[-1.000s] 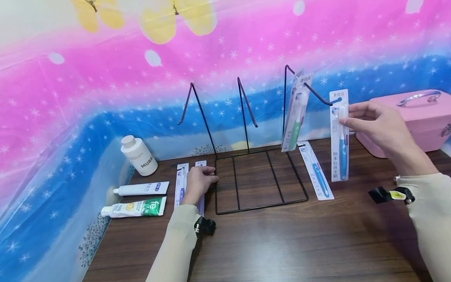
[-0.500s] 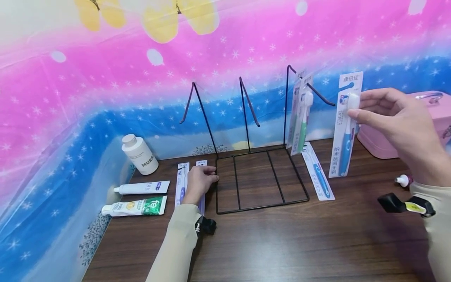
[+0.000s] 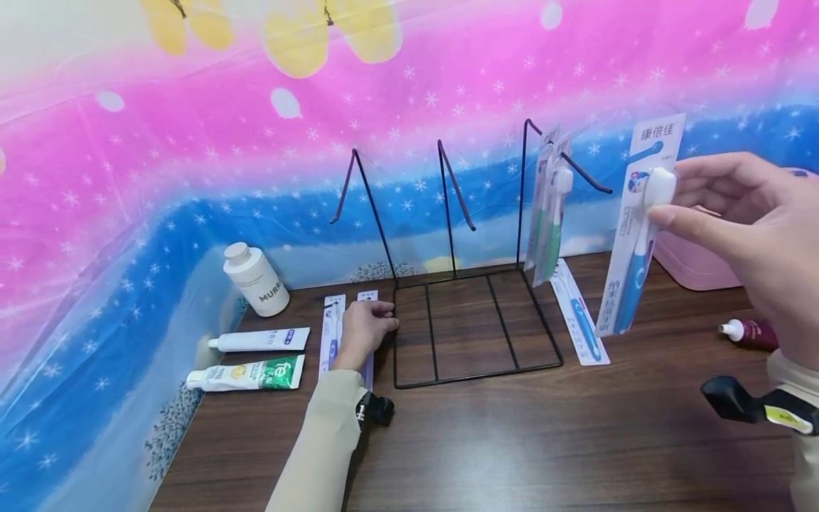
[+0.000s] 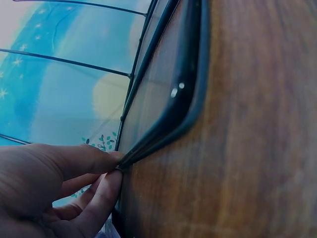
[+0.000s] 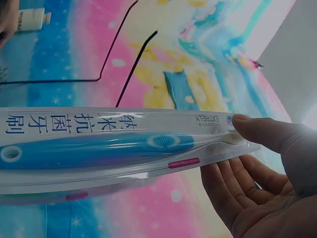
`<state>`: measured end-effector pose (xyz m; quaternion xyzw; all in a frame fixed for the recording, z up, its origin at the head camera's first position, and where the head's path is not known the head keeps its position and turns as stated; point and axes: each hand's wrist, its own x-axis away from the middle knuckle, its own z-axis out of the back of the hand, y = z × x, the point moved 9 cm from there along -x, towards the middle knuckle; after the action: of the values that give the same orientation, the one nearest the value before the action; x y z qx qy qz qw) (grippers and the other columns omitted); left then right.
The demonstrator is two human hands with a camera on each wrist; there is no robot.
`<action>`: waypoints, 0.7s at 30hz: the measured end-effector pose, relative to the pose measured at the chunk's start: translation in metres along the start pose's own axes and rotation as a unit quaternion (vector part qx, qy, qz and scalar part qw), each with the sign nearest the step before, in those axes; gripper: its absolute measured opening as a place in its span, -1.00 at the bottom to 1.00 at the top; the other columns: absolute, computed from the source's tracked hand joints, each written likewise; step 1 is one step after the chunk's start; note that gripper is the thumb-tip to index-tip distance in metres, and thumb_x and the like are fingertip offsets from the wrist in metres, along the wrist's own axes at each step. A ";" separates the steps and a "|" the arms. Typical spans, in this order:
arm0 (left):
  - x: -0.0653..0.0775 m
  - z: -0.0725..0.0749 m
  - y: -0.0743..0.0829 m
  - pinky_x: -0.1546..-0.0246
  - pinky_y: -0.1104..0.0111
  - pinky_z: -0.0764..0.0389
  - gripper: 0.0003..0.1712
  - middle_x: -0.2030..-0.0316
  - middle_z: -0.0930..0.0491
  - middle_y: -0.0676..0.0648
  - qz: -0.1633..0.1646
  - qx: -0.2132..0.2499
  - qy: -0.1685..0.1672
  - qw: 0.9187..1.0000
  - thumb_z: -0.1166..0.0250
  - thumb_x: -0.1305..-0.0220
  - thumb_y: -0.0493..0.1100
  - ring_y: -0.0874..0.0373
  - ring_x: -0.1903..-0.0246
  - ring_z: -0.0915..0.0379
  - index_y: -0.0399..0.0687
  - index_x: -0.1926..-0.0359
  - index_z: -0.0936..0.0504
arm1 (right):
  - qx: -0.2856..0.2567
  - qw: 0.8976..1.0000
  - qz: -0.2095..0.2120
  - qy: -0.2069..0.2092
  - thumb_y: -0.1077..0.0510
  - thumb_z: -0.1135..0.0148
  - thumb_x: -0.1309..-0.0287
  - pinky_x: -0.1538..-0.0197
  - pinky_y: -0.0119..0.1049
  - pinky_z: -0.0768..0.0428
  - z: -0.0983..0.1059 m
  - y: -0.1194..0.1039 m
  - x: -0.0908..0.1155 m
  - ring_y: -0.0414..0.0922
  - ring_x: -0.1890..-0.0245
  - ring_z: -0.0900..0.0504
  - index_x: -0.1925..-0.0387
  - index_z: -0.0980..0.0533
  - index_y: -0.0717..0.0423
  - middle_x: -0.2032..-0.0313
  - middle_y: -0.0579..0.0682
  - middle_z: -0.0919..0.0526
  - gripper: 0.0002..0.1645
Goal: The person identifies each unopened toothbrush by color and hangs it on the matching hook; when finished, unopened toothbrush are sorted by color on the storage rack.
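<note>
The right hand and the blue toothbrush pack it holds have moved from the tip of the rack's right hook towards the right and the camera, and now hang clear of it; the left hand has stayed at the rack. More of a dark red tube has come into view below the right hand.

A patterned cloth in pink and blue covers the wall behind the dark wooden worktop. On the worktop stands the black wire rack, three bent hooks rising from its back. A pink box sits at the right, partly hidden by the right hand.

The right hand pinches the blue toothbrush pack near its upper end, thumb in front and fingers behind; the pack is in mid-air, tilted, its top leaning right. The left hand pinches the rack's left edge bar between thumb and finger.

A white bottle stands at the left, near a green and white tube and a white tube, both lying flat. Green toothbrush packs hang on the right hook. A second blue pack lies right of the rack, and two purple packs lie by the left hand, one partly under it.
</note>
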<state>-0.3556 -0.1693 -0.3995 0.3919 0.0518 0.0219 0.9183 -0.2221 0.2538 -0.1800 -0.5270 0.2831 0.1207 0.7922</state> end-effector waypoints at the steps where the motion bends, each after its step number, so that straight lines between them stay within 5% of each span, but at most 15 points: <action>1: 0.000 0.000 0.000 0.20 0.23 -0.57 -0.69 0.25 -0.69 -0.06 0.000 0.000 -0.001 1.000 -0.43 -0.13 -0.29 0.08 0.22 -0.58 -0.15 0.06 -0.73 | -0.003 1.000 0.004 -0.003 0.42 -0.35 -0.06 0.07 -0.62 -0.47 -0.002 -0.004 0.002 -0.14 0.12 -0.59 -0.17 -0.49 0.17 0.11 0.03 -0.62 -0.42; 11: -0.001 -0.002 -0.002 0.24 0.26 -0.57 -0.69 0.24 -0.69 -0.06 0.002 0.002 0.001 1.000 -0.42 -0.13 -0.30 0.10 0.23 -0.58 -0.15 0.06 -0.73 | 0.047 0.997 0.013 -0.061 0.28 -0.46 -0.02 0.28 -0.54 -0.51 -0.038 -0.030 0.023 -0.17 0.23 -0.64 -0.11 -0.54 0.03 0.14 -0.02 -0.66 -0.43; 21: -0.001 0.001 -0.001 0.24 0.26 -0.57 -0.70 0.26 -0.69 -0.04 0.000 0.000 0.003 1.000 -0.43 -0.12 -0.29 0.12 0.24 -0.58 -0.14 0.07 -0.73 | -0.008 0.988 0.019 -0.155 0.19 -0.44 -0.07 0.29 -0.35 -0.63 -0.092 -0.043 0.025 -0.08 0.23 -0.68 -0.06 -0.54 -0.04 0.17 -0.02 -0.67 -0.52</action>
<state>-0.3567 -0.1704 -0.3994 0.3918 0.0544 0.0231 0.9181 -0.2101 0.1502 -0.1882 -0.5031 0.1660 0.2179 0.8196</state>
